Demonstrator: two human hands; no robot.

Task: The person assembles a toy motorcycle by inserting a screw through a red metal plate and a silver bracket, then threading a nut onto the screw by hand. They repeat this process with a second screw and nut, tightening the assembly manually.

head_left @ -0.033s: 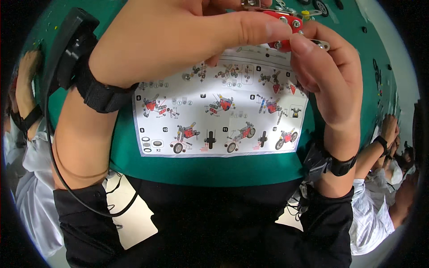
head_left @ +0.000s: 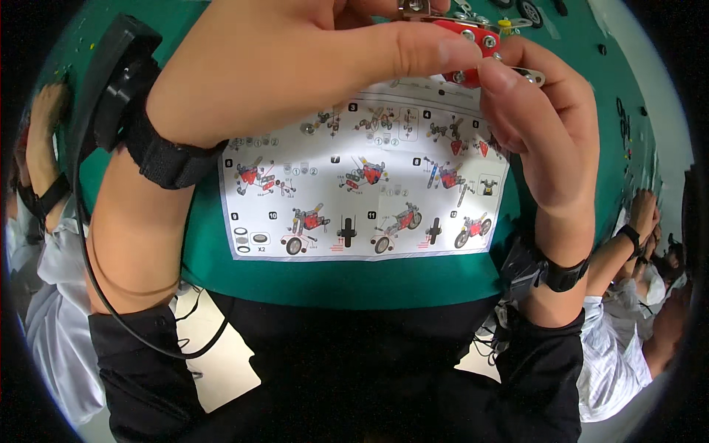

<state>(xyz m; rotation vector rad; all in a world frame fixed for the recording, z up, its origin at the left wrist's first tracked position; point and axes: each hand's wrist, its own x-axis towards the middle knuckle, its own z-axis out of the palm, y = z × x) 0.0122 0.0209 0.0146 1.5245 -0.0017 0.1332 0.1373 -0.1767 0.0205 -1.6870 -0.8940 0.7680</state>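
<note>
At the top of the view I hold a partly built model (head_left: 478, 32) of red plates, silver metal strips and bolts. My left hand (head_left: 325, 55) grips it from the left, thumb lying along the red part; its other fingers are mostly hidden behind. My right hand (head_left: 550, 122) pinches the model's right end, thumb and bent index finger close to a silver strip (head_left: 537, 76). Whether a small fastener sits between those fingertips I cannot make out. Below both hands a printed instruction sheet (head_left: 317, 193) with motorcycle drawings lies on the green table (head_left: 332, 284).
Beyond my hands lie a small black wheel (head_left: 529, 12) and loose metal parts. Small black pieces (head_left: 622, 118) are scattered at the right. Other people's arms rest at the left (head_left: 48, 118) and right (head_left: 642, 214) edges. A black cable (head_left: 100, 292) hangs along my left forearm.
</note>
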